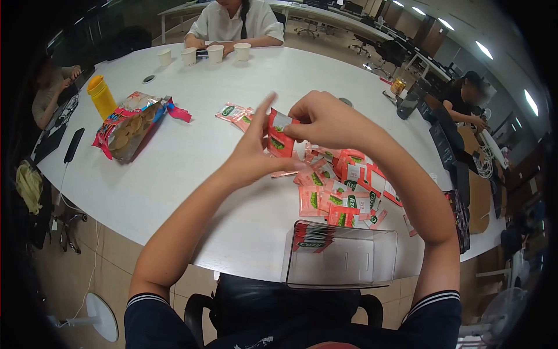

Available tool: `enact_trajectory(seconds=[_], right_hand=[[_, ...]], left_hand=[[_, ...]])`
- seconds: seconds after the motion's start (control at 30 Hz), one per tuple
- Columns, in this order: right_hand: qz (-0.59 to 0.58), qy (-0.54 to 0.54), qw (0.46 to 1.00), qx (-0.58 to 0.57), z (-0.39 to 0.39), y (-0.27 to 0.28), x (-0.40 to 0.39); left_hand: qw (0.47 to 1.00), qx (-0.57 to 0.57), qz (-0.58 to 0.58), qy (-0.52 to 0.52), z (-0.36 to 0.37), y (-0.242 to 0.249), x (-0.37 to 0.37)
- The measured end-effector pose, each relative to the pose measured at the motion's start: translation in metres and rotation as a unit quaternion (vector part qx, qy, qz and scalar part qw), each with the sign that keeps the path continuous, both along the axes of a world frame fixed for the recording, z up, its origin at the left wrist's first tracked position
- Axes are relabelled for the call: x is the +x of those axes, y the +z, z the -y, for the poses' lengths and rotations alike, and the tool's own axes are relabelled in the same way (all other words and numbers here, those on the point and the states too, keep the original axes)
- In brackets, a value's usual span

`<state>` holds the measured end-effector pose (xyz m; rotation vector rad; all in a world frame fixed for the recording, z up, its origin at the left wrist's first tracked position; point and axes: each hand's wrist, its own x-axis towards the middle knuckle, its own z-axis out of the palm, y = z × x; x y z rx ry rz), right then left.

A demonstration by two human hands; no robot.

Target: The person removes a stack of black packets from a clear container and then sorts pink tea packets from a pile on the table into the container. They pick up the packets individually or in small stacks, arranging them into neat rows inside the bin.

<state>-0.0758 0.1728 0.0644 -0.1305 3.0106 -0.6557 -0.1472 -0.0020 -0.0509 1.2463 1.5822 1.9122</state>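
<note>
My right hand [325,121] pinches a red and white sachet [280,139] between thumb and fingers, holding it upright above the table. Close against the sachet's left side is my left hand [251,152], its fingers stretched up and its thumb spread out to the right. Below both hands lies a loose pile of red and pink sachets [350,200], some marked "Cozy". A clear plastic bin [372,262] stands at the near table edge, with a row of sachets [312,237] standing upright in its left end. A couple more sachets [231,112] lie beyond my left hand.
On the white table [232,232] stand a yellow bottle [102,98], an open snack bag [131,129] and several paper cups [215,53]. A person [235,26] sits opposite; others sit left and right. A black phone [74,145] lies at the left edge.
</note>
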Motion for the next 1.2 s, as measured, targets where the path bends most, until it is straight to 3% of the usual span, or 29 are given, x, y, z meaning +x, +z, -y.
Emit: enact_trajectory(seconds=[0.03, 0.13, 0.17, 0.27, 0.47, 0.57, 0.67, 0.83, 0.97, 1.07, 1.1, 1.2], right_hand=[[0.015, 0.006, 1.000, -0.007, -0.006, 0.003, 0.002], [0.038, 0.010, 0.999, -0.013, -0.020, 0.012, 0.009], [0.043, 0.011, 0.999, -0.012, -0.021, 0.014, 0.011], [0.038, -0.008, 0.998, -0.042, -0.025, 0.010, 0.014], [-0.038, 0.004, 0.997, -0.065, -0.032, 0.012, 0.021], [-0.218, -0.035, 0.975, 0.024, -0.050, 0.022, 0.021], [-0.295, 0.125, 0.938, -0.130, -0.059, 0.013, 0.020], [-0.146, 0.191, 0.957, -0.161, -0.064, -0.007, 0.013], [-0.112, 0.222, 0.952, -0.181, -0.058, -0.026, -0.010], [-0.124, 0.211, 0.950, -0.192, -0.045, -0.038, -0.014], [-0.129, 0.206, 0.941, -0.236, -0.045, -0.037, -0.014], [-0.067, 0.035, 0.946, -0.314, -0.049, -0.024, -0.003]], left_hand=[[0.999, 0.004, 0.026, -0.046, 0.001, 0.000, -0.006], [0.997, -0.015, 0.067, -0.039, 0.005, 0.002, -0.006], [0.995, 0.025, 0.092, -0.039, 0.002, -0.003, -0.006], [0.998, -0.047, 0.047, -0.012, 0.001, -0.009, -0.013], [0.997, 0.006, 0.075, 0.035, -0.001, -0.003, -0.001], [0.992, -0.069, 0.104, 0.029, 0.003, 0.001, -0.006], [0.993, -0.046, 0.111, 0.014, 0.001, -0.008, -0.011], [0.956, -0.005, 0.285, -0.071, 0.003, 0.000, -0.001], [0.915, 0.033, 0.358, -0.184, 0.005, -0.001, -0.001], [0.985, -0.006, 0.140, -0.098, -0.001, -0.008, 0.004], [0.983, 0.012, 0.162, -0.083, -0.002, -0.007, 0.005], [0.985, 0.025, 0.167, -0.019, -0.002, -0.006, 0.003]])
